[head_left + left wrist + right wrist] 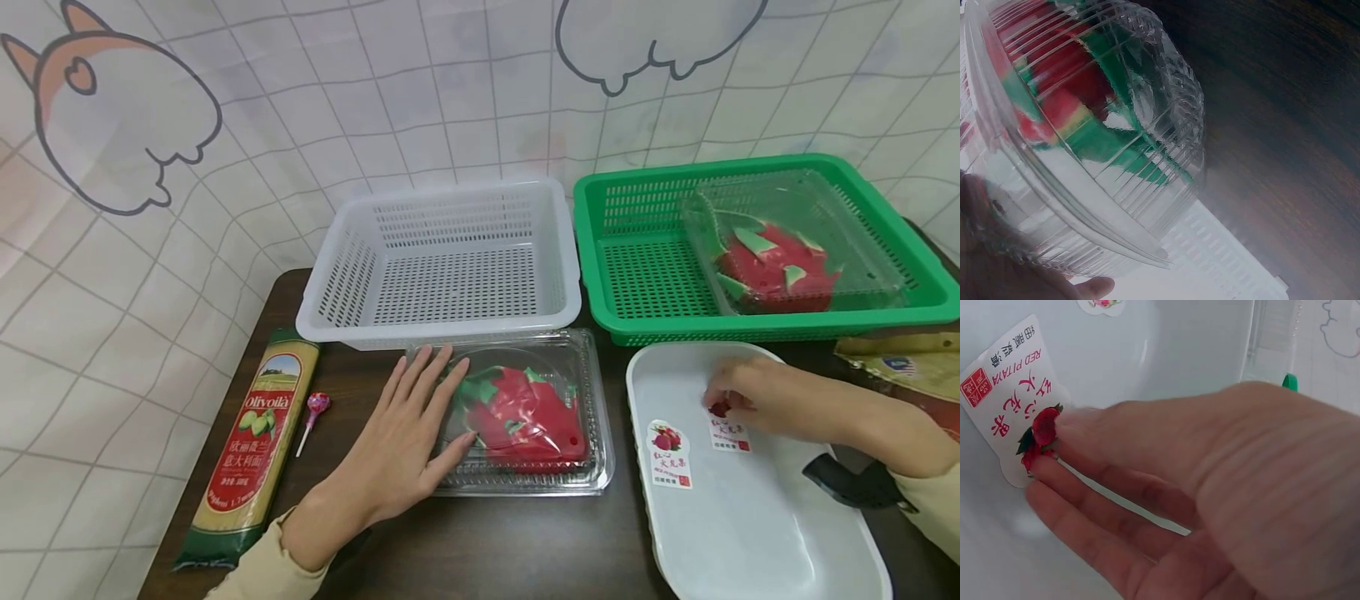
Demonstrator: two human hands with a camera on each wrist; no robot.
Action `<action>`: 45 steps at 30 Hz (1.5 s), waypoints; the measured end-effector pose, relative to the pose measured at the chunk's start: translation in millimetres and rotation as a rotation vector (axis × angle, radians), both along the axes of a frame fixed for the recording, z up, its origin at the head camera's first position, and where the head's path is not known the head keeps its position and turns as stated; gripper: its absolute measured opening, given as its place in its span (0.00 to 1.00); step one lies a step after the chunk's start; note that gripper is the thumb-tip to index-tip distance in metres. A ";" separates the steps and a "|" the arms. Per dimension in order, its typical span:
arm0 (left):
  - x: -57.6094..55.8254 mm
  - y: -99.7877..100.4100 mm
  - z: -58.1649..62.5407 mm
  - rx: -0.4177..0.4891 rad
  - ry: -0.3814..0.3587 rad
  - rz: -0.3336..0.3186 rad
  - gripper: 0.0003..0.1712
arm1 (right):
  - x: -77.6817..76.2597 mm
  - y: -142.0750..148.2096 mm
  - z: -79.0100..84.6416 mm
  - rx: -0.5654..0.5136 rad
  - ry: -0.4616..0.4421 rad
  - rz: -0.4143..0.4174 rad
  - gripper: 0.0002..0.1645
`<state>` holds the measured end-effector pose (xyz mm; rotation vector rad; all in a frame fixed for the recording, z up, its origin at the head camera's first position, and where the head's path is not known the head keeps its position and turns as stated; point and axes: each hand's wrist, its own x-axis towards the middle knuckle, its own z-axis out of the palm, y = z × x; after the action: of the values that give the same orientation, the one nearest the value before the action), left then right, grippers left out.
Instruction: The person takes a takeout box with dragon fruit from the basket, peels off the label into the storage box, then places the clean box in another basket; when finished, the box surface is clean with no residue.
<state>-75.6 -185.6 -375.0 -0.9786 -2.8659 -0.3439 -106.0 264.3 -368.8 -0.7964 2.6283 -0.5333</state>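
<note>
My left hand rests with straight fingers on the left part of a clear plastic clamshell box. Inside the box lies a red and green dragon fruit, also visible through the ribbed plastic in the left wrist view. Over a white tray, my right hand pinches the fruit-picture end of a label sticker between thumb and fingers. Printed on the sticker are "RED PITAYA" and red characters. To its left in the tray is a second sticker of the same kind.
Behind stand a white basket and a green basket holding another boxed dragon fruit. At the left lie a spaghetti packet and a lollipop. A yellowish bag is at the right edge.
</note>
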 end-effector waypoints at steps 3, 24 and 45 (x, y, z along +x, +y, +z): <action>0.1 -0.2 0.2 0.002 0.001 0.001 0.48 | -0.9 -1.7 -0.5 0.017 0.014 -0.011 0.16; -0.3 -1.0 -0.4 0.005 0.022 -0.003 0.47 | 22.8 4.2 3.0 0.019 -0.155 0.041 0.12; -0.2 -0.3 -0.1 0.003 0.017 0.001 0.48 | 35.1 -60.7 53.4 -0.366 -0.019 -0.149 0.31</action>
<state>-75.8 -185.8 -375.1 -0.9741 -2.8500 -0.3378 -70.9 203.6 -315.4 -0.6923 2.6211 -1.0796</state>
